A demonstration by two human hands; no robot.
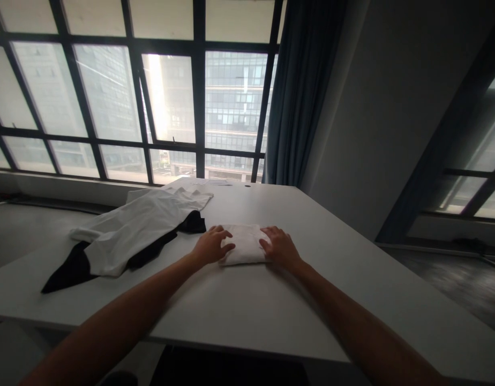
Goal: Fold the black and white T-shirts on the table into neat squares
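A small folded white cloth (pixel 245 242) lies on the white table (pixel 271 311) in front of me. My left hand (pixel 210 245) rests on its left edge with fingers curled down over the fabric. On the right edge sits my right hand (pixel 278 246), fingers lying flat on the cloth. Both hands press on it from above; neither lifts it.
To the left lies an unfolded white garment (pixel 139 228) spread over a black garment (pixel 70 271). A few papers (pixel 209 182) lie at the table's far edge by the window. A dark curtain (pixel 299 91) hangs at the back right.
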